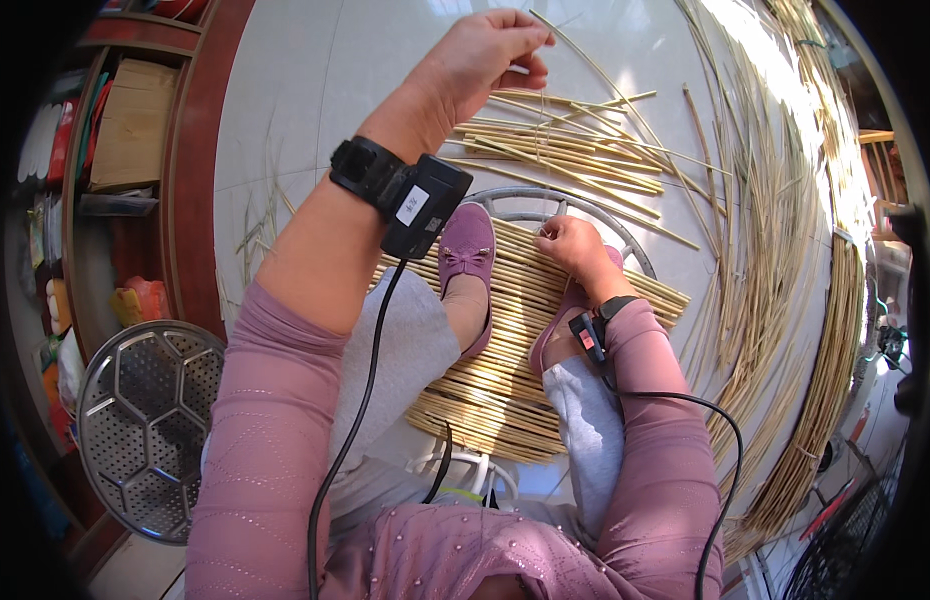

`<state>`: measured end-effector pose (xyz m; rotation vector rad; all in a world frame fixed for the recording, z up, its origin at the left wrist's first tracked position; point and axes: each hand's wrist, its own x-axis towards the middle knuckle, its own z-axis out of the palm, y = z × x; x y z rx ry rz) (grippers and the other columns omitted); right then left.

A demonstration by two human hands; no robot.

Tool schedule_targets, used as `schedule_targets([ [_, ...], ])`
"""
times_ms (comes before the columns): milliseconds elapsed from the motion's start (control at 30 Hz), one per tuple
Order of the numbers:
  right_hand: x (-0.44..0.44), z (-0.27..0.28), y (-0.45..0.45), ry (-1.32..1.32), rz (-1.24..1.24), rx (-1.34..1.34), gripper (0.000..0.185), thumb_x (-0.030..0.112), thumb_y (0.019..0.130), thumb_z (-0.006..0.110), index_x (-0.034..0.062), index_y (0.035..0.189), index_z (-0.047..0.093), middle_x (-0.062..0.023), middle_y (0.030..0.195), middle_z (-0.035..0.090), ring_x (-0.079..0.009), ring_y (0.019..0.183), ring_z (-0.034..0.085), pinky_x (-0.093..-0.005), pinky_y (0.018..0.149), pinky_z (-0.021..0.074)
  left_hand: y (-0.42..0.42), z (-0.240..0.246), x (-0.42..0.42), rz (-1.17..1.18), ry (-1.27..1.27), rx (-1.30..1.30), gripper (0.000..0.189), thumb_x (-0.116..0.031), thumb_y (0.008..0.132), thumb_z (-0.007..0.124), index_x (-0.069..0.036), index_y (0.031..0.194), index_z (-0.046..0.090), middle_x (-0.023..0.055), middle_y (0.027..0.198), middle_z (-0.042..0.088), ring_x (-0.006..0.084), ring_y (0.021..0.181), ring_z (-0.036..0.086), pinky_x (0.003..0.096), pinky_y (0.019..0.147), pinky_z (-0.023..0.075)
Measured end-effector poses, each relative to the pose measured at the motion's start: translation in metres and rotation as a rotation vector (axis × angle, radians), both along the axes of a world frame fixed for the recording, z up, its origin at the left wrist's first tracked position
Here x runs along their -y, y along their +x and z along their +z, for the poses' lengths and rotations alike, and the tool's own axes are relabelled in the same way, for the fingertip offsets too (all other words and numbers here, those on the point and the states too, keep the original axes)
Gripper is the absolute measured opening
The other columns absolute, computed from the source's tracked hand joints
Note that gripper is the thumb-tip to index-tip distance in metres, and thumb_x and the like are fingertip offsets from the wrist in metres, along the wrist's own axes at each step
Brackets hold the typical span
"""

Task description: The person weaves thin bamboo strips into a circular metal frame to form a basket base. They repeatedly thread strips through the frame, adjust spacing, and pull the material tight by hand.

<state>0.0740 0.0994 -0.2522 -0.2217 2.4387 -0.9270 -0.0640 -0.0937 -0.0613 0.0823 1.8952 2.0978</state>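
Observation:
A mat of straight straw-coloured stalks laid side by side (pixel 514 300) lies before me, with both my purple shoes (pixel 471 232) standing on it. My left hand (pixel 502 49) is raised above the floor beyond the mat, its fingers pinched together. A thin pale thread (pixel 542 124) runs down from it towards the mat's far edge. There my right hand (pixel 574 244) is low, thumb and forefinger closed at the thread's lower end beside the outer stalks. What exactly lies between the right fingertips is partly hidden. Loose cut stalks (pixel 585 154) lie in a pile beyond the mat.
A round metal ring frame (pixel 502 196) shows from under the mat's far side. Long thin stalks (pixel 765 225) spread on the right, beside a tied bundle (pixel 825 390). At left are a perforated metal disc (pixel 146 427) and shelves with a cardboard box (pixel 131 124). Cables (pixel 375 360) hang from both wrist devices.

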Motion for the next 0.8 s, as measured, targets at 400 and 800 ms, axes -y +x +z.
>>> schedule_targets([
  [400, 0.003, -0.025, 0.001, -0.026, -0.001, -0.188, 0.04, 0.035, 0.091, 0.047, 0.0026, 0.076, 0.065, -0.021, 0.082, 0.066, -0.0417, 0.08, 0.061, -0.0493, 0.075, 0.0489, -0.013, 0.067, -0.073, -0.41, -0.106, -0.465, 0.017, -0.015, 0.092, 0.058, 0.001, 0.093, 0.064, 0.0037, 0.072, 0.06, 0.0113, 0.063, 0.058, 0.0257, 0.056, 0.048],
  [800, -0.011, -0.029, 0.0, -0.103, 0.451, -0.712, 0.012, 0.013, 0.075, 0.054, 0.0048, 0.068, 0.058, -0.0104, 0.075, 0.062, -0.029, 0.074, 0.057, -0.0409, 0.067, 0.0488, 0.086, -0.131, 0.009, -0.655, -1.074, -0.054, 0.015, -0.02, 0.079, 0.062, -0.013, 0.09, 0.07, 0.0111, 0.083, 0.069, 0.0303, 0.079, 0.065, 0.0404, 0.07, 0.0503],
])
